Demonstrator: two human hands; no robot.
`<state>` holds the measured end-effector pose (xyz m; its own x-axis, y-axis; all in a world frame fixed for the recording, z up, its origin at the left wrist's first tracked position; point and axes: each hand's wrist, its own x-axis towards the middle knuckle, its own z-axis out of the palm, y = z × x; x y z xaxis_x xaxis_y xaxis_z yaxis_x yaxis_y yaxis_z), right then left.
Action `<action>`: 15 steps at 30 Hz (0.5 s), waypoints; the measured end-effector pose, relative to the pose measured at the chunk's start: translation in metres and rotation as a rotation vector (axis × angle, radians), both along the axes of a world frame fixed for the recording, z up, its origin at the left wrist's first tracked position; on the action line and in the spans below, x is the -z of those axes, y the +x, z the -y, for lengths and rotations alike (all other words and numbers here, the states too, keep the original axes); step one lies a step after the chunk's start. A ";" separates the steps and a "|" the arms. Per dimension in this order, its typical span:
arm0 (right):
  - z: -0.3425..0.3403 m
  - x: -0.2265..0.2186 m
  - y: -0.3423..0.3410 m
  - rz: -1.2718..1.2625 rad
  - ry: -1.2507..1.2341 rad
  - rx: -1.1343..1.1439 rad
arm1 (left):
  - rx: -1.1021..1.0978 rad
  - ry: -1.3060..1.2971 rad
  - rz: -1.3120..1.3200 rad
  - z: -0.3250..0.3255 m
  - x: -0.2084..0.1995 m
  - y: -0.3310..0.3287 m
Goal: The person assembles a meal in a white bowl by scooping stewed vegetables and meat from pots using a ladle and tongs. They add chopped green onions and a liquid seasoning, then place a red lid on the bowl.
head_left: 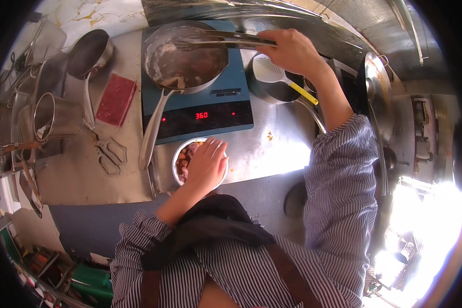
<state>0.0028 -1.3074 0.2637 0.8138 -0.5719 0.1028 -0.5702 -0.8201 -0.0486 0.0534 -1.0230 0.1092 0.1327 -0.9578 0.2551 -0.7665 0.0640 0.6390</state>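
My right hand (292,50) grips the handle end of metal tongs (236,39), whose tips reach into the pan at its far side. The pan (215,82) holds brownish, steaming liquid with pale foam and stands on a blue induction cooker (238,102) with a lit red display. Its long metal handle points toward me. Close to the cooker's front edge stands a white bowl (177,172) with pieces of meat (185,161) in it. Over the bowl's right half lies my left hand (208,163), fingers stretched out; what is under the palm is hidden.
Right of the cooker, a white slotted spoon (269,69) with a yellow handle rests on a dark pot (277,93). On the left are an empty pan (90,54), a red rectangular block (116,100), kitchen scissors (109,154) and a metal pot (56,118). The steel counter (87,179) ends near me.
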 end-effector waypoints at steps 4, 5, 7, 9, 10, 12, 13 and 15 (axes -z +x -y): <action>-0.001 -0.005 -0.009 -0.024 0.028 0.006 | 0.045 0.103 0.160 0.051 0.020 -0.023; -0.001 -0.007 -0.013 -0.019 0.031 0.017 | 0.048 0.145 0.202 0.060 0.023 -0.028; 0.003 -0.006 -0.019 0.019 0.032 0.013 | 0.059 0.233 0.268 0.072 0.030 -0.036; 0.011 -0.006 -0.028 0.080 0.020 -0.014 | 0.070 0.354 0.314 0.080 0.034 -0.041; 0.014 -0.007 -0.032 0.116 0.022 -0.018 | 0.056 0.370 0.317 0.083 0.034 -0.041; 0.019 -0.010 -0.038 0.183 0.026 -0.023 | 0.031 0.404 0.318 0.087 0.037 -0.041; 0.021 -0.012 -0.040 0.166 0.068 0.011 | 0.022 0.399 0.319 0.088 0.039 -0.041; 0.023 -0.014 -0.041 0.164 0.077 0.005 | 0.005 0.387 0.320 0.091 0.041 -0.040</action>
